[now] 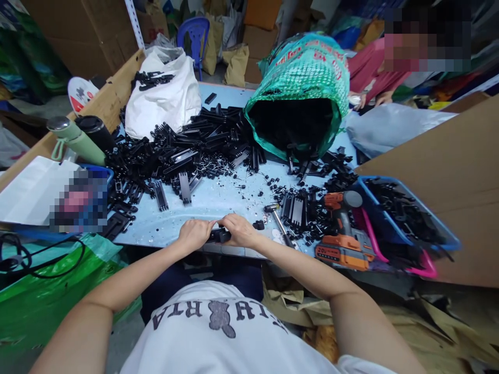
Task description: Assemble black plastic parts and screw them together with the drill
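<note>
My left hand [194,233] and my right hand [240,229] meet at the near edge of a pale blue table [218,200]. Both are closed on one small black plastic part [219,236] held between them, thumbs pressed on top. A large heap of similar black plastic parts [187,148] covers the middle and left of the table. A small hammer [277,221] lies just right of my right hand. An orange cordless drill [343,234] lies further right.
A green woven sack [307,78] lies open on its side, spilling parts. A white bag [163,98] stands at the back left. A blue basket [405,218] with black parts sits right. Two flasks [83,137] lie left. Another person sits at the far right.
</note>
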`<control>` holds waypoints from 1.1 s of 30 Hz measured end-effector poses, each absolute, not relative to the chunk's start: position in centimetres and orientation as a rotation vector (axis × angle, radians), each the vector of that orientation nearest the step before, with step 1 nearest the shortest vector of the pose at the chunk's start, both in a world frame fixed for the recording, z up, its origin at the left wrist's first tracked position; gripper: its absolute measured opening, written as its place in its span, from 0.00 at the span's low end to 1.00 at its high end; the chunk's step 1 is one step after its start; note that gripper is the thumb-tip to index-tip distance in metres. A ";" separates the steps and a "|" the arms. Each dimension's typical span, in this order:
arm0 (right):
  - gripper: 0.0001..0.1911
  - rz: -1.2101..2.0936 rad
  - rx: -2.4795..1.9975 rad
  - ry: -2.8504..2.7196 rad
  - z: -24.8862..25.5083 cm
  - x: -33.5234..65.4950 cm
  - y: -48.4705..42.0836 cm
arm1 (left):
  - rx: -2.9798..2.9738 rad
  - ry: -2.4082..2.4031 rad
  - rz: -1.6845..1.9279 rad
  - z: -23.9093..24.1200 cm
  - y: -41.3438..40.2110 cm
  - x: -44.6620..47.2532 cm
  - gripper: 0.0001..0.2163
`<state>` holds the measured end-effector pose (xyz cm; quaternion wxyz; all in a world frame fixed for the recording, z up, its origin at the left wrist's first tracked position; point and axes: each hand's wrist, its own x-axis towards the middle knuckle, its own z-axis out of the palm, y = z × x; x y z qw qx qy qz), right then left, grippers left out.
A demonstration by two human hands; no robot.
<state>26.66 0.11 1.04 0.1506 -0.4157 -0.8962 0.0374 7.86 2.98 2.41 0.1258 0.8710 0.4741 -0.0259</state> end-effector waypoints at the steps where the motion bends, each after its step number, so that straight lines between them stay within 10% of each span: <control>1: 0.25 0.129 -1.193 -2.560 1.0 26.8 0.2 | 2.534 1.385 -0.074 2.4 3.0 7.8 0.27; 10: 0.34 0.165 -1.868 -2.650 2.6 25.9 -0.1 | 2.529 1.562 -0.064 2.6 3.5 9.0 0.28; 16: 0.21 0.031 -1.403 -2.912 3.2 26.4 1.0 | 2.562 1.433 -0.086 2.3 3.7 9.0 0.29; 26: 0.32 0.057 -1.369 -2.749 3.9 30.0 0.2 | 2.648 1.291 0.131 2.2 3.9 7.0 0.29; 33: 0.35 0.781 -0.704 -2.379 5.5 30.5 -3.8 | 2.407 0.439 0.768 4.1 -0.4 5.2 0.33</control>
